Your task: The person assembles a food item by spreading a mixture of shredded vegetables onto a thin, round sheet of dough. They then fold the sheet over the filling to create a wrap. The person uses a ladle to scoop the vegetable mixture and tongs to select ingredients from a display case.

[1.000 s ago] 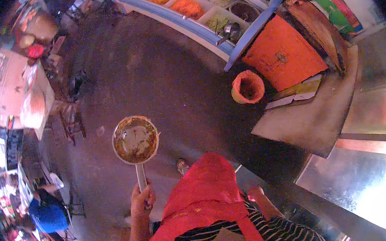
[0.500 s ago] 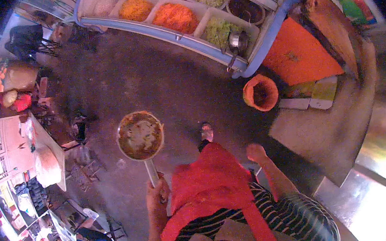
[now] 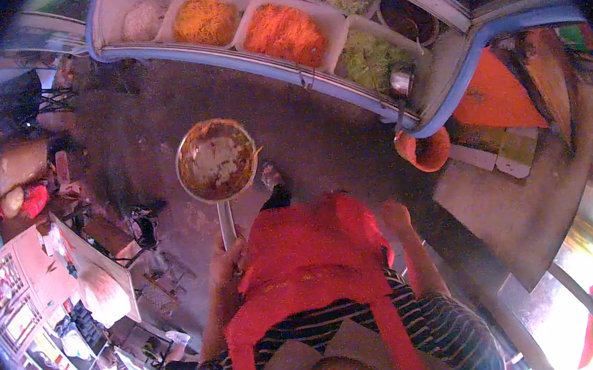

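Note:
A round metal saucepan (image 3: 217, 163) with a long handle is held out in front of me, its inside coated with orange-brown food bits and paler patches. Around its handle my left hand (image 3: 229, 256) is closed. My right hand (image 3: 395, 215) hangs beside the red apron (image 3: 309, 238), its fingers curled in, and nothing shows in it. A strand of food sticks out over the pan's right rim. Ahead stands a blue-edged counter (image 3: 225, 56) with tubs of yellow shreds (image 3: 205, 21), orange shreds (image 3: 284, 34) and green shreds (image 3: 373, 58).
A metal ladle (image 3: 401, 81) rests on the green tub at the counter's right end. Below that corner stands an orange-lined bin (image 3: 426, 151), with flattened cardboard (image 3: 516, 212) on the floor beside it. To the left are a white table (image 3: 100, 278) and several stools and chairs.
The counter is nearer and fills more of the view. The saucepan has moved a little up in the picture, still in my left hand. My stepping foot has changed.

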`<state>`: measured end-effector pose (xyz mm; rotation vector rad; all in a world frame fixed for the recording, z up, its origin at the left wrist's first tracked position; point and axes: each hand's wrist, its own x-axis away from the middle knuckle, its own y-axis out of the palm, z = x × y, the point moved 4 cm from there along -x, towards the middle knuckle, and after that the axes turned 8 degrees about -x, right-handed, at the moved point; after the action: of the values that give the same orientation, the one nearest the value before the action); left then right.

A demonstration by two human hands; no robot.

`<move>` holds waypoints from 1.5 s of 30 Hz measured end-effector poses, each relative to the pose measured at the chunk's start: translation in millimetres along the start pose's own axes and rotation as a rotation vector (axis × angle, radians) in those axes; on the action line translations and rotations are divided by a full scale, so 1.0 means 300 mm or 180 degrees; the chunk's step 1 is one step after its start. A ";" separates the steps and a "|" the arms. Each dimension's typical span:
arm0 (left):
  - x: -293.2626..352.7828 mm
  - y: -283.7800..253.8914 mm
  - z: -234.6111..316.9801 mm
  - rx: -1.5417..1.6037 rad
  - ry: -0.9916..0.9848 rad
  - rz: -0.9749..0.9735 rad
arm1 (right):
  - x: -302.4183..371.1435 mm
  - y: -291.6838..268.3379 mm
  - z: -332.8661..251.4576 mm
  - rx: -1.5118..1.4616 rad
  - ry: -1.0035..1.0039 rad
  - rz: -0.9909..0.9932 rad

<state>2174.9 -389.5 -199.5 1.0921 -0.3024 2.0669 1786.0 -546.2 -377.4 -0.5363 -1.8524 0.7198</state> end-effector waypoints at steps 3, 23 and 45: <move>-0.167 -0.058 0.206 -0.0445 -0.0092 -0.0378 | -0.090 -0.078 -0.210 -0.0213 -0.0001 0.0232; -0.825 0.342 0.695 -0.1002 -0.0746 -0.0548 | -1.157 -0.573 -0.649 -0.1727 0.0764 0.0880; -1.241 0.393 0.905 -0.2337 -0.0761 -0.1682 | -1.020 -0.530 -0.425 -0.6091 0.2034 0.1999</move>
<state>2380.7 -803.5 -311.4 0.8299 -0.7339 1.1976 2011.6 -831.2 -432.9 -2.2177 -1.1781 -1.0772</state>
